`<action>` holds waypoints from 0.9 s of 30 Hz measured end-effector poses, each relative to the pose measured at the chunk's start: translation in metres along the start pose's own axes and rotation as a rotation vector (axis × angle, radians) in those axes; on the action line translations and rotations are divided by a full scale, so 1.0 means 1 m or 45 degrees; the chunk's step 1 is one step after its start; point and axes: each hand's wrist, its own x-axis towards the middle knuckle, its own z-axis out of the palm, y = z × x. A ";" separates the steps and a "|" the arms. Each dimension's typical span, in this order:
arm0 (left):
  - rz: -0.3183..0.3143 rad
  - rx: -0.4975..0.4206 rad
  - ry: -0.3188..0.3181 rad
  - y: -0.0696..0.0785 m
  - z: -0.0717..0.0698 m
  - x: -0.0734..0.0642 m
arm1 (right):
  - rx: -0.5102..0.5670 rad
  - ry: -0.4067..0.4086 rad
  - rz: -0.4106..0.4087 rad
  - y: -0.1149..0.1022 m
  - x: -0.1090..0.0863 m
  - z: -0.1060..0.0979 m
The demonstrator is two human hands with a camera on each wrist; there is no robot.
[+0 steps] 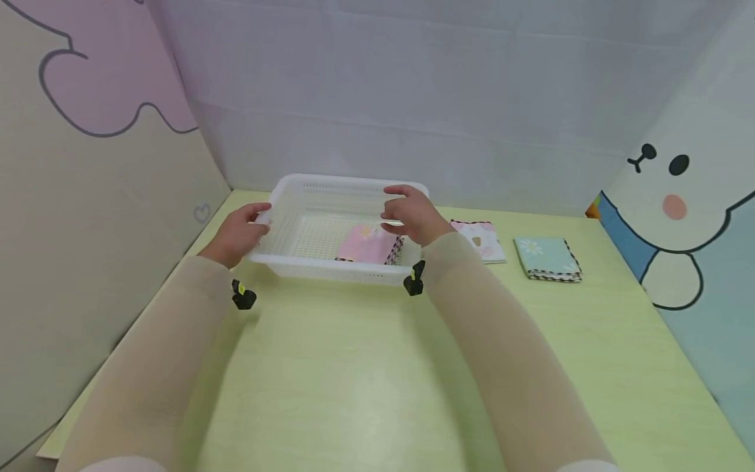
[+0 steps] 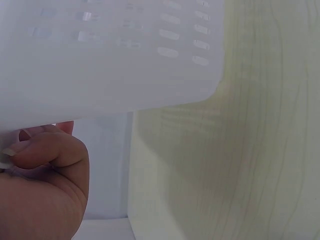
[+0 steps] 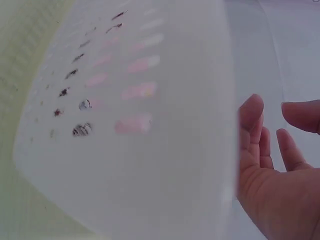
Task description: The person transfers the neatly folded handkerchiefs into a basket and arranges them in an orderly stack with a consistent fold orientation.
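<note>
Pinching the rim of the white basket (image 1: 327,271), the left hand (image 1: 236,233) holds its left end between thumb and fingers. Over the right end hangs the right hand (image 1: 416,216), fingers and thumb apart; I can't tell whether it touches. The basket's long axis runs left to right between the 2 hands, toward the table's (image 1: 330,367) far edge. Inside, the pink cloth (image 1: 364,242) lies nearer the right hand, left of its wrist, checked edge facing right.
</note>
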 end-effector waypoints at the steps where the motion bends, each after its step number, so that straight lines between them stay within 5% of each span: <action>1: 0.000 0.000 0.000 0.000 0.000 0.000 | 0.004 0.006 0.002 -0.001 -0.002 -0.002; 13: -0.003 0.027 -0.010 0.002 -0.003 -0.002 | -0.035 0.072 0.014 -0.016 -0.019 -0.023; 27: -0.012 0.035 0.016 -0.003 -0.009 -0.004 | -0.121 0.136 -0.028 -0.017 -0.033 -0.076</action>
